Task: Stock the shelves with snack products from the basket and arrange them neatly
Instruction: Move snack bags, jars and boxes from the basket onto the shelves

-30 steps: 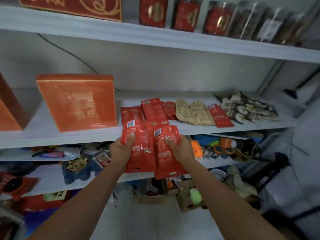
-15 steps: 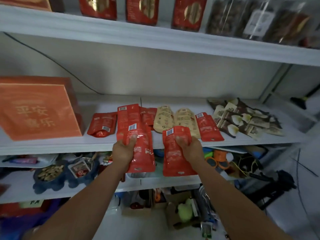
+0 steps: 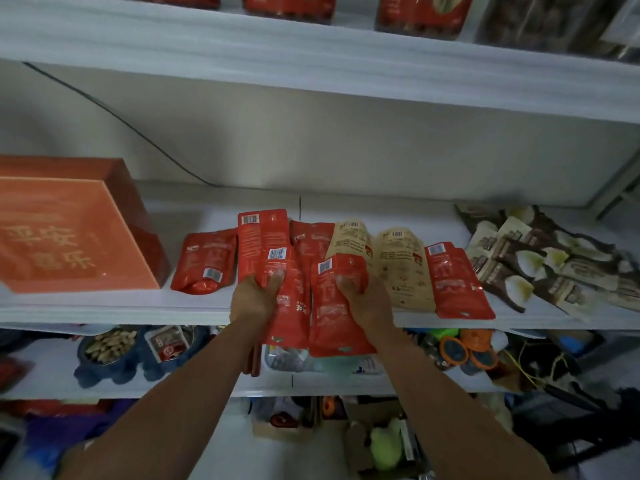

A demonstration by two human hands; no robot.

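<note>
Red left pouch (image 3: 290, 315) is pinched by your left hand (image 3: 253, 299), right pouch (image 3: 333, 323) by your right hand (image 3: 370, 299), both overhanging the shelf (image 3: 104, 309) edge.

Both forearms stretched forward, roughly parallel. Left hand (image 3: 254, 294) grips left pouch (image 3: 291, 306), right hand (image 3: 367, 296) grips right pouch (image 3: 330, 323), thumbs on top; fingers hidden beneath, probably curled.

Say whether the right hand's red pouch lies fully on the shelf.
No: the red pouch, in the right hand, overhangs the shelf edge.
</note>
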